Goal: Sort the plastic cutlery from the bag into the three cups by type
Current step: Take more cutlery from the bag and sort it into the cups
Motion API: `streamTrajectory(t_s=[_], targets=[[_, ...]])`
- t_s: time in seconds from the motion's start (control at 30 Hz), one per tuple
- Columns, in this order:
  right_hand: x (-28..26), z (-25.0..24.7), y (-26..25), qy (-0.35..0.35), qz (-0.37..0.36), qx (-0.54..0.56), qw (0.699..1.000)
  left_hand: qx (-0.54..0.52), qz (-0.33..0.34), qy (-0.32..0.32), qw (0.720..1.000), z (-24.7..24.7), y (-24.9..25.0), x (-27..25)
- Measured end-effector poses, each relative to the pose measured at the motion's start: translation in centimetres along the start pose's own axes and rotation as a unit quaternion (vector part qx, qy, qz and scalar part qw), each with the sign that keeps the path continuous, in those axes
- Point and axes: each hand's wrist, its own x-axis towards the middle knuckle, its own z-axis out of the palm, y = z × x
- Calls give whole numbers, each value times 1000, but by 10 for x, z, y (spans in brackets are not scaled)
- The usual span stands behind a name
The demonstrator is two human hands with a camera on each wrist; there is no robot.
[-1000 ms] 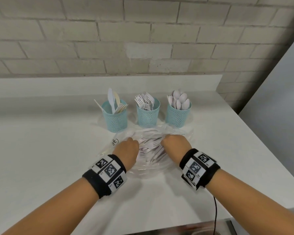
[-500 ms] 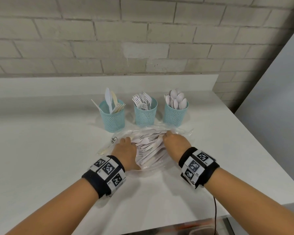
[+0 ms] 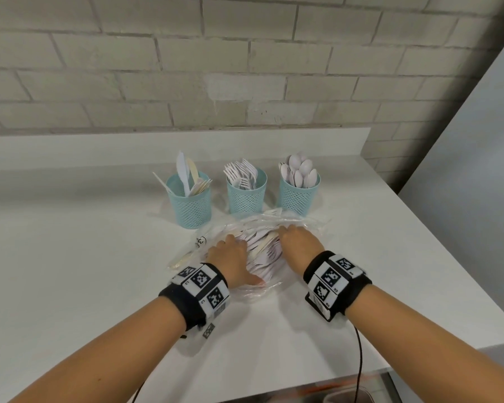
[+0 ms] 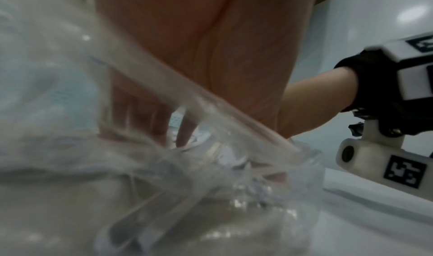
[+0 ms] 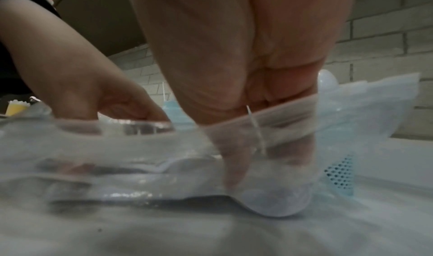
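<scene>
Three teal mesh cups stand in a row: the knives cup [image 3: 191, 207], the forks cup [image 3: 246, 196] and the spoons cup [image 3: 297, 196]. Just in front of them a clear plastic bag [image 3: 303, 222] lies on the white table, with mixed white and beige cutlery [image 3: 262, 242] inside. My left hand [image 3: 233, 254] reaches into the bag from the left, fingers [image 4: 145, 115] straight behind the plastic and thumb lying along the near edge. My right hand [image 3: 297, 245] reaches in from the right. Its fingers [image 5: 246, 158] point down inside the bag, blurred by the film, so any hold is hidden.
A beige piece [image 3: 182, 258] lies by the bag's left edge. A brick wall and a raised white ledge [image 3: 99, 149] close the back. The table's right edge [image 3: 419, 228] runs diagonally, and a black cable [image 3: 360, 359] hangs off the front edge.
Both hands have stayed in the bag with only slight shifts. The cutlery between them has been stirred, and a beige piece now shows in the pile.
</scene>
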Motion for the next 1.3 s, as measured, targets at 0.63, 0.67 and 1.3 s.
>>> streamTrajectory(t_s=[0.63, 0.67, 1.3], targets=[[11, -20, 34, -8, -2, 55, 998, -17, 51, -2, 999, -9, 28, 35], [13, -20, 35, -12, -4, 56, 998, -17, 52, -2, 999, -9, 28, 37], [14, -13, 50, -27, -15, 151, 988, -97, 45, -7, 994, -5, 31, 44]])
